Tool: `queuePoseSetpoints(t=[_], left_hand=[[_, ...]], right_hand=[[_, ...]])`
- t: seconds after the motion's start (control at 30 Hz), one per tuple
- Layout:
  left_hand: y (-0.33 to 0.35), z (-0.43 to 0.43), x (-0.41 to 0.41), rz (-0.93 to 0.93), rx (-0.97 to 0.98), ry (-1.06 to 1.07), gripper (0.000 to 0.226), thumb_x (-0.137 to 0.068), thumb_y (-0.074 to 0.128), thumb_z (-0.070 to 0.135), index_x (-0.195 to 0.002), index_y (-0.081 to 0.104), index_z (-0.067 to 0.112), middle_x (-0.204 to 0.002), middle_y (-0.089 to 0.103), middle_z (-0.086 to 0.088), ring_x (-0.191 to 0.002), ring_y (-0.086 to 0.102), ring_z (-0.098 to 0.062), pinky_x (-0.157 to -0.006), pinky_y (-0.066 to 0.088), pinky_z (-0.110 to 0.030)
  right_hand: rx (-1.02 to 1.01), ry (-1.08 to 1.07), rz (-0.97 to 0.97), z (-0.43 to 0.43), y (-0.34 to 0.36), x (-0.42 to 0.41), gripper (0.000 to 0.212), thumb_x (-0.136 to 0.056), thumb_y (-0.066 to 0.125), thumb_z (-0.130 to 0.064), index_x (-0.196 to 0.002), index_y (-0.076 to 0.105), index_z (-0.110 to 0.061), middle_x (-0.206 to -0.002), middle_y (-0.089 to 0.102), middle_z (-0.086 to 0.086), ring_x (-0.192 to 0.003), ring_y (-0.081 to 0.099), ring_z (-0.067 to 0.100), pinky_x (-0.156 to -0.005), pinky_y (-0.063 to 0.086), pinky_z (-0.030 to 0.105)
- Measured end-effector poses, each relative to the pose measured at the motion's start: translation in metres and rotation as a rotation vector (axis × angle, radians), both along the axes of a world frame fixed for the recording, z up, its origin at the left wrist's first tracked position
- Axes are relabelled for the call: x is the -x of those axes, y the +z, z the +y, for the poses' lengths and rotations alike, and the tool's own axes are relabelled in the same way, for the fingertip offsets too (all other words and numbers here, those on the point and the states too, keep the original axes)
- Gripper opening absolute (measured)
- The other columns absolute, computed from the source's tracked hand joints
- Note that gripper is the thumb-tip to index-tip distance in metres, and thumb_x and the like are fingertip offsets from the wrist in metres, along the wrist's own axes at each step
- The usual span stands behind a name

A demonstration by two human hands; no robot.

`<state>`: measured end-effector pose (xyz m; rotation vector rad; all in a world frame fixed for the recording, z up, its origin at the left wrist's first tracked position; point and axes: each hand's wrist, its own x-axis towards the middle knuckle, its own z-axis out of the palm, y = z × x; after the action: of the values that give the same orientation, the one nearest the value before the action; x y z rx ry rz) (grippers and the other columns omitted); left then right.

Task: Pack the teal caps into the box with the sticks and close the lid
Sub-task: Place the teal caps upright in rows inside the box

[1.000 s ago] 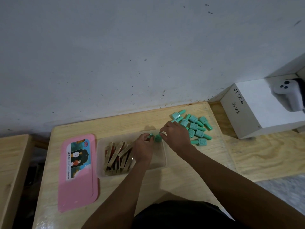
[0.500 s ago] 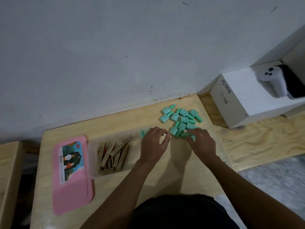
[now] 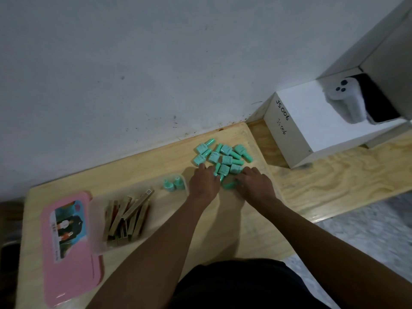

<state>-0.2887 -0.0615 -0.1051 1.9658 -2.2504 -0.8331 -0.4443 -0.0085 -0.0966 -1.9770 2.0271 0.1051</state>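
I see both hands at the near edge of the teal caps (image 3: 224,156) heaped on the bench (image 3: 142,172). The right hand (image 3: 256,186) curls round one cap (image 3: 229,185). The left hand (image 3: 204,182) touches others, though I cannot tell whether it grips. Two caps (image 3: 174,185) stand in the box (image 3: 97,221) beside the sticks (image 3: 128,216).

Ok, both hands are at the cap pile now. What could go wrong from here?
The loose caps lie close to the right edge of the table. With the left hand and right hand both at the pile, one could get knocked off. The sticks lie crisscrossed in the box, and one seems to poke above the rim, so the lid may not shut flat.
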Motion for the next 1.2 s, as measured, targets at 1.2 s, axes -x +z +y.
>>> queuePoseSetpoints(t=[1.2], left_hand=[[0.063, 0.059, -0.125, 0.639, 0.182, 0.703, 0.016, -0.084, 0.069, 0.024, -0.097, 0.067, 0.014, -0.083, 0.068, 0.007, -0.074, 0.063, 0.0, -0.06, 0.047, -0.005]], right_hand=[[0.139, -0.176, -0.648, -0.005, 0.058, -0.092, 0.03, -0.082, 0.065, -0.056, -0.086, 0.066, -0.026, -0.078, 0.061, -0.015, -0.072, 0.056, 0.002, -0.059, 0.044, 0.026]])
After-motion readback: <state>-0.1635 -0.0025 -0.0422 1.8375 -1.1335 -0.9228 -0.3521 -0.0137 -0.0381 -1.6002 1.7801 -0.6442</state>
